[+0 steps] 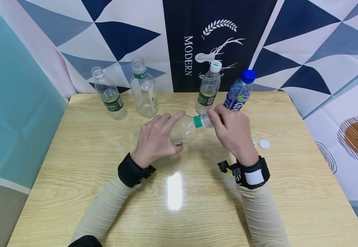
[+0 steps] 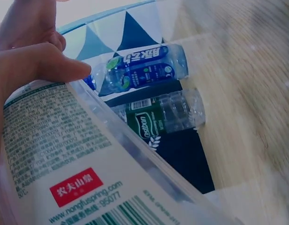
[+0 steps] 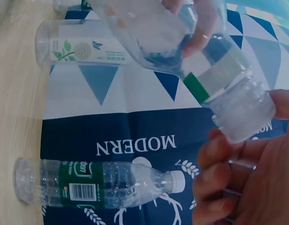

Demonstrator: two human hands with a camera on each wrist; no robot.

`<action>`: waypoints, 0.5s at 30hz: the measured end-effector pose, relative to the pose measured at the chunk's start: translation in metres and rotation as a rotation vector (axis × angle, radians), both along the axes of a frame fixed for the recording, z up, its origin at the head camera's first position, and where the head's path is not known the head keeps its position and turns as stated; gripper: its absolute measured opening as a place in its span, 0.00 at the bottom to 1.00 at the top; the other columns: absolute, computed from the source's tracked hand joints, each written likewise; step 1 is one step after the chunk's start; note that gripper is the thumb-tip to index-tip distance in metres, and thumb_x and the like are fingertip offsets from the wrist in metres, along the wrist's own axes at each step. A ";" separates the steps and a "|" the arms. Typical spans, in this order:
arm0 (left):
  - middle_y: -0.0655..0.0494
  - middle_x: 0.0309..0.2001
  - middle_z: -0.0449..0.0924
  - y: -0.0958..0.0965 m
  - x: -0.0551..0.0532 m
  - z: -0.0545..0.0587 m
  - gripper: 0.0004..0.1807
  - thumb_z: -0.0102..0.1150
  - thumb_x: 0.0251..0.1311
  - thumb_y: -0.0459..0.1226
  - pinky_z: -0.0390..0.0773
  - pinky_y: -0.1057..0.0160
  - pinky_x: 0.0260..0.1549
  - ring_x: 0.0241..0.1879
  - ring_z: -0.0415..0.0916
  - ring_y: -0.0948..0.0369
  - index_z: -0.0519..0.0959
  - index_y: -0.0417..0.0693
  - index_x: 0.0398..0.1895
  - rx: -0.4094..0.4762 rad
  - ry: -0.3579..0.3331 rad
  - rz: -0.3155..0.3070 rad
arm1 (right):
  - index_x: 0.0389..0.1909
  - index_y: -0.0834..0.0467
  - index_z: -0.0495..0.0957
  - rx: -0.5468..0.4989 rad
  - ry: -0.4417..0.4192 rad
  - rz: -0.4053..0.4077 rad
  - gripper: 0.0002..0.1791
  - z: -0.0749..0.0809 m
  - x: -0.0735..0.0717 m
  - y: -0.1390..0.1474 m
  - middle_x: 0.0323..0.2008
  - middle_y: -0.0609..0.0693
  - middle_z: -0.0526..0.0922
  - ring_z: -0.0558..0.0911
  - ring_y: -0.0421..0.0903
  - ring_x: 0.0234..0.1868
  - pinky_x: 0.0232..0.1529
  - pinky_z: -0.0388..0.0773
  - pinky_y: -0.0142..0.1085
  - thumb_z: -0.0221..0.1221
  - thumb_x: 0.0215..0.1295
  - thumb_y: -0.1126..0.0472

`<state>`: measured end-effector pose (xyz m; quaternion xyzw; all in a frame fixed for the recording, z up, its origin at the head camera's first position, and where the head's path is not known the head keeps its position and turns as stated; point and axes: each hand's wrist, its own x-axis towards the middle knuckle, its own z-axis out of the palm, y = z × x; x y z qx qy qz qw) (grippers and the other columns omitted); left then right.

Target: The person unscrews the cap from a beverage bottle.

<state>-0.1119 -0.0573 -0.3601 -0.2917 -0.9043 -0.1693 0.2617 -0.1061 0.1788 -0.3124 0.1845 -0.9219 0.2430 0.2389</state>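
A clear plastic bottle (image 1: 185, 129) with a green neck band lies sideways above the middle of the table, its mouth toward the right. Around its body curls my left hand (image 1: 158, 137), thumb on the near side and fingers over the top. My right hand (image 1: 232, 130) pinches the threaded neck end (image 3: 242, 112) between thumb and fingers. In the left wrist view the bottle's printed label (image 2: 60, 140) shows a red logo and a barcode. A white cap (image 1: 264, 144) lies on the table beside the right wrist; another cap (image 1: 254, 143) is mostly hidden behind it.
Along the table's back edge stand an uncapped green-label bottle (image 1: 112, 99), an uncapped square bottle (image 1: 145, 94), a white-capped bottle (image 1: 208, 92) and a blue-capped bottle (image 1: 239, 92). Patterned cloth (image 1: 129, 37) hangs directly behind them.
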 end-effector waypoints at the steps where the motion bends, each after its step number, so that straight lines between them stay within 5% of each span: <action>1: 0.55 0.38 0.75 0.000 0.000 0.000 0.52 0.64 0.25 0.62 0.66 0.61 0.12 0.30 0.69 0.57 0.67 0.60 0.65 -0.008 0.009 0.007 | 0.23 0.55 0.73 -0.010 -0.007 0.009 0.27 0.000 0.000 0.001 0.12 0.45 0.64 0.64 0.42 0.14 0.15 0.56 0.39 0.39 0.73 0.41; 8: 0.52 0.38 0.75 0.000 -0.001 -0.001 0.51 0.62 0.27 0.62 0.65 0.61 0.10 0.28 0.66 0.56 0.67 0.60 0.66 -0.066 0.082 0.041 | 0.27 0.55 0.76 -0.118 -0.104 -0.022 0.26 0.001 -0.001 0.000 0.15 0.44 0.74 0.71 0.40 0.15 0.19 0.64 0.40 0.39 0.74 0.42; 15: 0.50 0.38 0.75 0.000 -0.001 -0.001 0.53 0.63 0.26 0.63 0.67 0.60 0.11 0.29 0.68 0.54 0.67 0.60 0.66 -0.071 0.102 0.052 | 0.10 0.55 0.65 -0.128 -0.202 -0.142 0.35 -0.001 0.000 -0.002 0.10 0.48 0.65 0.67 0.46 0.15 0.18 0.60 0.42 0.38 0.70 0.35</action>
